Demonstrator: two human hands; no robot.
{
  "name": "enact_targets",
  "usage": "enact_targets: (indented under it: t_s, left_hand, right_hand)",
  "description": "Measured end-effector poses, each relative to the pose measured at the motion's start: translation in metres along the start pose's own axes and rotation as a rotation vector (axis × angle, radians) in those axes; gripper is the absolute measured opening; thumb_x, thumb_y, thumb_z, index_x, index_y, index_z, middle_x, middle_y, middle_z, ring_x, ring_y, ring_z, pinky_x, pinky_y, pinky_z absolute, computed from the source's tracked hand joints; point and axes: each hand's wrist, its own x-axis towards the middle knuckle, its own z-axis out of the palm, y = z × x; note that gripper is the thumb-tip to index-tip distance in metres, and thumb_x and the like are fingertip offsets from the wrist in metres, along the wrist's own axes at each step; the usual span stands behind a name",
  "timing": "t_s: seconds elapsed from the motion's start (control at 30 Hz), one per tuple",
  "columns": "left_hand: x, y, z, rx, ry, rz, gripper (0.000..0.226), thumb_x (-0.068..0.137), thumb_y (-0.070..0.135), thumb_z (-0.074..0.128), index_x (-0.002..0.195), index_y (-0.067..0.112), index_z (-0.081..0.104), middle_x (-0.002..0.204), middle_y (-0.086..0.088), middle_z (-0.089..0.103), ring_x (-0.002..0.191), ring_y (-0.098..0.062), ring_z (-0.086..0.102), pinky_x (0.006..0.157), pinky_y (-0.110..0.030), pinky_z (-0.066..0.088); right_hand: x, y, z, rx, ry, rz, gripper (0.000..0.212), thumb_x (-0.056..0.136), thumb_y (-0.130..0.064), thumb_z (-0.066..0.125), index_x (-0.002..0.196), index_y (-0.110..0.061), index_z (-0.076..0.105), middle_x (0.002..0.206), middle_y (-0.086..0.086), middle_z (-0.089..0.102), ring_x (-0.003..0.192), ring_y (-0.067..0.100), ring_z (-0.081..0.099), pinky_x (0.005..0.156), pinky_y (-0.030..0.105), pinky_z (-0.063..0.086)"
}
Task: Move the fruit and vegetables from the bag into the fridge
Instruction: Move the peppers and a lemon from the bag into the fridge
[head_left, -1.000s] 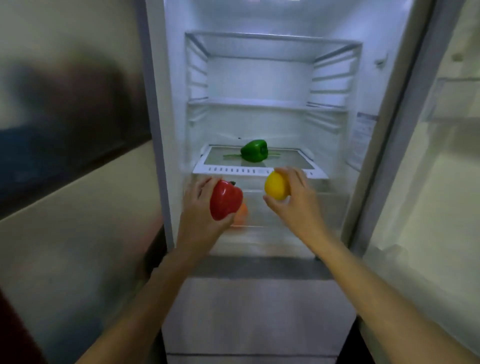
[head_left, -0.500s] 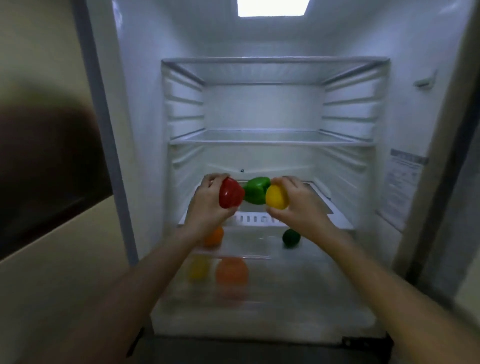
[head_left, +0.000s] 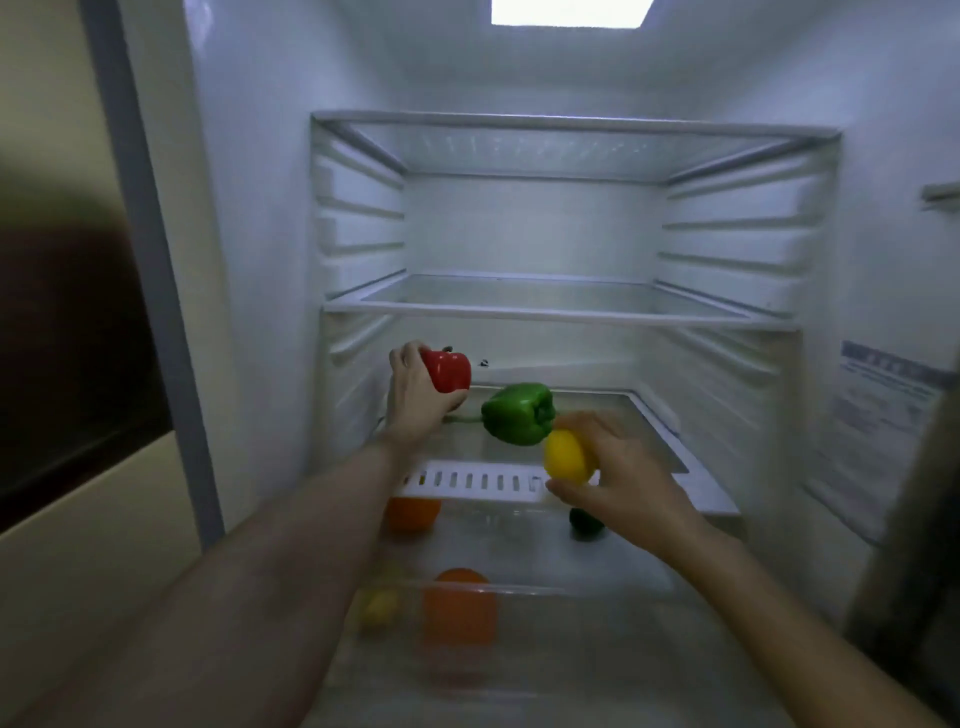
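**A:** ok so what's closest in the shot?

**B:** Nearest is the clear plastic crisper drawer (head_left: 519, 592) below both wrists. Through its front there's a blurry orange round fruit (head_left: 460, 608) and a small yellowish one (head_left: 382, 605) just left of it. Further in, under the left forearm, another orange fruit (head_left: 410, 512), and a dark green round thing (head_left: 586, 524) under the right hand. Can't tell what that one is tbh.

**A:** and the hands?

**B:** Right hand (head_left: 623, 478) has its fingers wrapped round a smooth yellow lemon-shaped fruit (head_left: 567, 457), held over the slotted white front edge of the glass shelf (head_left: 467, 480). Left hand (head_left: 415, 397) is further in, gripping a glossy red bell pepper (head_left: 447, 370) above the shelf's left back corner. Between the hands, a shiny green bell pepper (head_left: 517, 414) sits on the glass, just beside the lemon, near the red one.

**A:** anything behind?

**B:** Two bare glass shelves (head_left: 545, 306) above the hands inside the white fridge (head_left: 260, 208), lit panel (head_left: 570, 11) in the ceiling. Sticker label (head_left: 883, 395) on the wall right of the right hand, text unreadable. Fridge door (head_left: 914, 545) on the right is cut off and blurred.
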Motion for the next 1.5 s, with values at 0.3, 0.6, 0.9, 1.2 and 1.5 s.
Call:
enact_targets:
  t_s: [0.3,0.6,0.9,1.2,1.5]
  left_hand:
    - [0.033,-0.020,0.028,0.073,-0.068,0.013,0.070,0.061,0.028,0.085,0.104,0.022,0.030,0.118,-0.007,0.034,0.093,-0.019,0.044,0.077,-0.032,0.039]
    - [0.031,-0.021,0.028,0.134,-0.191,0.008,0.076,0.069,0.028,0.080,0.128,0.009,0.036,0.129,-0.013,0.037,0.120,-0.029,0.041,0.102,-0.039,0.037]
    - [-0.022,0.004,-0.007,0.290,-0.218,-0.018,0.067,0.091,0.033,0.056,0.144,0.007,0.024,0.154,-0.014,0.016,0.140,-0.032,0.019,0.111,-0.046,0.026]
    - [-0.109,0.025,-0.071,0.517,-0.131,0.276,0.054,0.096,0.035,0.044,0.143,0.011,0.031,0.153,-0.012,0.026,0.142,-0.031,0.019,0.115,-0.046,0.021]
    - [-0.190,0.017,-0.096,0.612,-0.068,0.391,0.048,0.096,0.035,0.037,0.136,0.010,0.044,0.147,-0.015,0.039,0.138,-0.033,0.030,0.110,-0.051,0.027]
  right_hand:
    - [-0.004,0.006,0.009,-0.005,0.060,-0.020,0.057,0.077,-0.036,0.072,0.126,-0.031,0.043,0.130,-0.011,0.041,0.104,0.008,0.046,0.078,0.027,0.043]
    - [-0.016,0.007,0.009,0.047,0.051,0.034,0.056,0.076,-0.030,0.074,0.124,-0.029,0.045,0.125,-0.012,0.042,0.105,0.013,0.050,0.076,0.040,0.054]
    - [-0.018,-0.012,-0.004,-0.031,0.012,-0.079,0.060,0.075,-0.033,0.075,0.127,-0.024,0.047,0.128,-0.003,0.048,0.107,0.016,0.051,0.083,0.035,0.049]
    - [-0.021,-0.022,0.004,0.059,-0.332,-0.026,0.059,0.073,-0.041,0.076,0.125,-0.036,0.048,0.126,-0.008,0.051,0.106,0.012,0.051,0.087,0.037,0.051]
    - [-0.013,-0.024,0.003,0.286,-0.554,0.133,0.052,0.075,-0.036,0.075,0.123,-0.037,0.053,0.123,-0.009,0.053,0.107,0.012,0.057,0.091,0.032,0.050]
